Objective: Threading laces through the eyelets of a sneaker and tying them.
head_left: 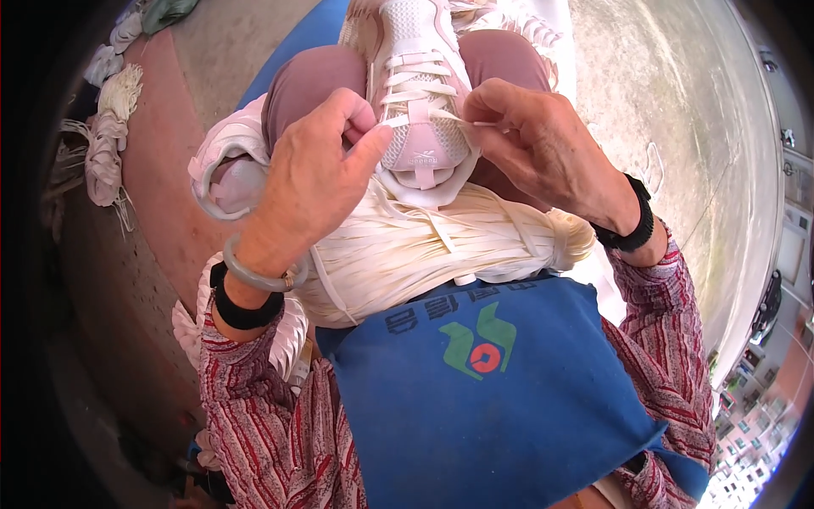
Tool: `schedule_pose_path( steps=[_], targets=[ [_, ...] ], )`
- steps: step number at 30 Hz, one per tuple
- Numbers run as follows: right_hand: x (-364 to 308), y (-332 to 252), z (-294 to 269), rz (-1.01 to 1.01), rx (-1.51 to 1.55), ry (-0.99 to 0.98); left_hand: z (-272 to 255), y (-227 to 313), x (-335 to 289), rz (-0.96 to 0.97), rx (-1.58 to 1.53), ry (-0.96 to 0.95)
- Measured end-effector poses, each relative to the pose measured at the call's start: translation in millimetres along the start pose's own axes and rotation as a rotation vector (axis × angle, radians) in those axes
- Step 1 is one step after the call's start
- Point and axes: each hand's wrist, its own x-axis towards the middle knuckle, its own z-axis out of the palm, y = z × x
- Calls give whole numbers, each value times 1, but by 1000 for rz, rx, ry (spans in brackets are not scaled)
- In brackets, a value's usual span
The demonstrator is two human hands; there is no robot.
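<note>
A pale pink and white sneaker upper (393, 165) lies between my knees, its tongue end toward me. White laces (417, 87) cross over it in several rows. At the upper's left edge my left hand (320, 165) pinches one end of the lace between thumb and fingers. My right hand (549, 140) is closed on the other lace end at the right edge, which stretches taut from the tongue loop. Below the upper, a thick bundle of cream shoelaces (500, 237) rests across my lap. Some of my curled fingers are hidden behind the hands.
A blue apron (526, 407) with a green and red print covers my lap. Another pink-white shoe upper (240, 165) sits left of my knee. Bundles of laces and uppers (106, 157) lie at the far left. A pale concrete floor (661, 85) stretches to the right.
</note>
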Motion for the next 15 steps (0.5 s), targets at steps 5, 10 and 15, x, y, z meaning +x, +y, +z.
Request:
schedule_pose_path(
  steps=[5,10,15],
  targets=[
    [8,-3,-1,204,67,-12,-10,-11,3,-113,-154,-87],
    [6,-3,5,41,-172,13,-19,-3,9,-29,94,-49],
    [6,-8,6,-40,-226,24,-3,-1,8,308,118,184]
  ],
)
